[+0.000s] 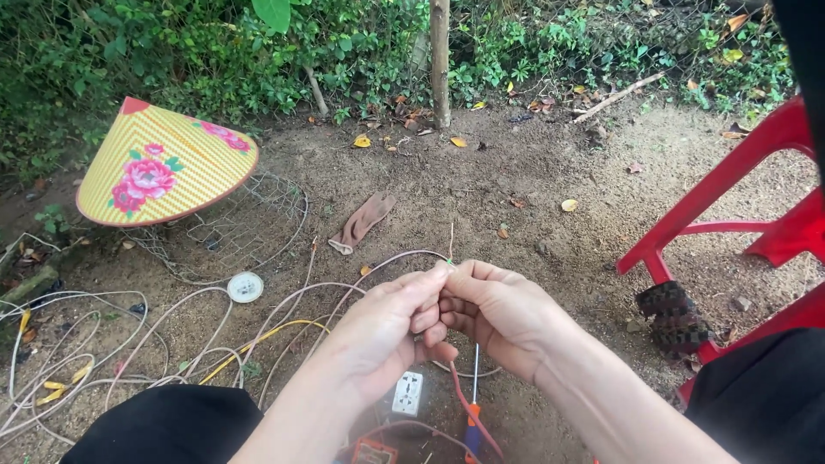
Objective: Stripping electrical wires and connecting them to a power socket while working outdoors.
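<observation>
both hands met in the middle of the frame, a little below centre, over bare dirt; the left hand (387,331) and the right hand (494,309) had their fingertips pinched together on the end of a thin pale wire (391,260), which looped up and leftward from the pinch and ran down toward a tangle of cables (103,361) at the lower left, some pale and some yellow; a short bare strand stuck up just above the fingertips; below the hands lay a white socket (407,393), and just right of it a screwdriver (473,404) with an orange and blue handle, shaft pointing up; a yellow cone hat (155,167) with pink flowers sat at the upper left, resting on wire mesh (249,228); a small white round disc (245,287) lay near the mesh; a brown glove (363,221) lay on the ground above the hands; a red plastic chair (730,206) stood at the right edge, with a patterned sandal (675,318) beside its leg
</observation>
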